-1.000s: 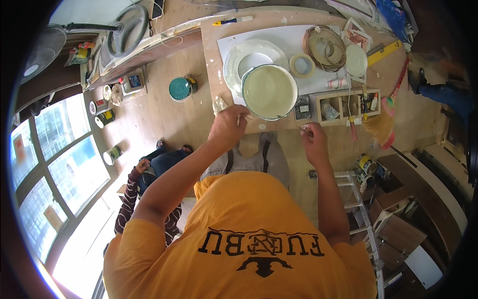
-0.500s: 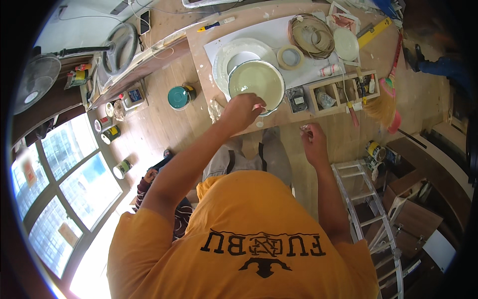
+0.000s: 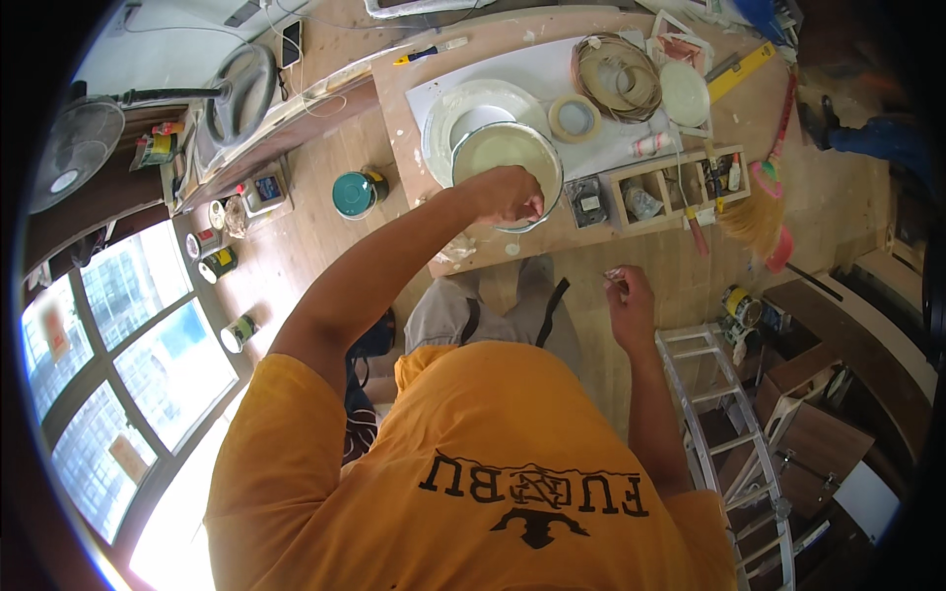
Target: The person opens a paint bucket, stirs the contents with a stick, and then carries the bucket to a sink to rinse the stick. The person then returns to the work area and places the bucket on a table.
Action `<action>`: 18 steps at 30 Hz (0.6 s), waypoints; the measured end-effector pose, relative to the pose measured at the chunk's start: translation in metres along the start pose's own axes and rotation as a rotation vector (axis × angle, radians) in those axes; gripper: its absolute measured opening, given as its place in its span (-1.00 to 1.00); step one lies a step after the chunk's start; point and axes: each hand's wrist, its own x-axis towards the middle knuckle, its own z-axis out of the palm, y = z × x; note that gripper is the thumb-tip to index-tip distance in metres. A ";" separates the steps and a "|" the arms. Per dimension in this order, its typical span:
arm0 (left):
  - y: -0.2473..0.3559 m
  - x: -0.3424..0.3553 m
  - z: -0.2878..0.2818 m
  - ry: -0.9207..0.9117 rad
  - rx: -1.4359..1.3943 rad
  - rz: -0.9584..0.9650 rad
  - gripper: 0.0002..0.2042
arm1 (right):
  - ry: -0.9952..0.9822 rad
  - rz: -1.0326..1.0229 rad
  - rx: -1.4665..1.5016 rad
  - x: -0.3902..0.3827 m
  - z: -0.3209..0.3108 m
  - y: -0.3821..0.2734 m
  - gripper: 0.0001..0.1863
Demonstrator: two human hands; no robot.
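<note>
My left hand (image 3: pixel 510 197) reaches over the front of a bucket of pale creamy paint (image 3: pixel 503 148), fingers curled down at its right front; what they hold, if anything, is hidden. My right hand (image 3: pixel 631 295) hangs below the board's front edge, its fingers pinched on something small and whitish that I cannot make out. The bucket overlaps a white ring-shaped piece (image 3: pixel 439 128) on white sheeting, beside a tape roll (image 3: pixel 574 116) and coiled thin strips (image 3: pixel 616 54). A crumpled pale cloth (image 3: pixel 455 248) lies at the front edge, and a divided wooden box (image 3: pixel 658 185) sits right of the bucket.
A teal paint can (image 3: pixel 357 195) is on the floor left of the worktable (image 3: pixel 399 94). A fan (image 3: pixel 74 153) stands far left, a broom (image 3: pixel 759 222) and aluminium ladder (image 3: pixel 709 394) right. A person's legs (image 3: pixel 857 138) show top right; another person (image 3: pixel 370 345) is mostly hidden lower left.
My left hand has moved up and right from the bucket's front left to over it. My right hand has dropped lower. The person at lower left is now more hidden behind my arm.
</note>
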 end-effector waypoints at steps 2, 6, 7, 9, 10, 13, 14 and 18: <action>0.001 0.000 0.002 -0.012 0.036 0.012 -0.83 | 0.011 -0.010 0.014 0.000 0.001 -0.007 -0.83; 0.002 -0.001 0.002 -0.011 0.065 0.071 -0.87 | 0.022 -0.034 0.015 -0.001 0.007 -0.006 -0.83; 0.003 -0.003 0.004 0.005 0.053 0.086 -0.88 | 0.014 -0.027 0.013 -0.002 0.006 -0.010 -0.83; 0.002 -0.005 0.004 0.014 0.053 0.102 -0.88 | 0.008 -0.013 0.013 -0.005 0.008 -0.013 -0.83; 0.006 -0.006 -0.002 0.015 0.058 0.116 -0.88 | 0.020 -0.005 0.017 -0.006 0.008 -0.013 -0.84; 0.017 -0.018 -0.015 0.104 0.144 0.065 -0.88 | 0.030 0.069 0.059 -0.007 0.009 -0.017 -0.83; 0.012 -0.020 -0.018 0.235 0.082 0.018 -0.87 | 0.042 0.107 0.082 -0.009 0.009 -0.017 -0.82; -0.032 -0.049 -0.028 0.926 -0.267 -0.319 -0.83 | 0.066 0.125 0.264 -0.004 0.018 0.003 -0.71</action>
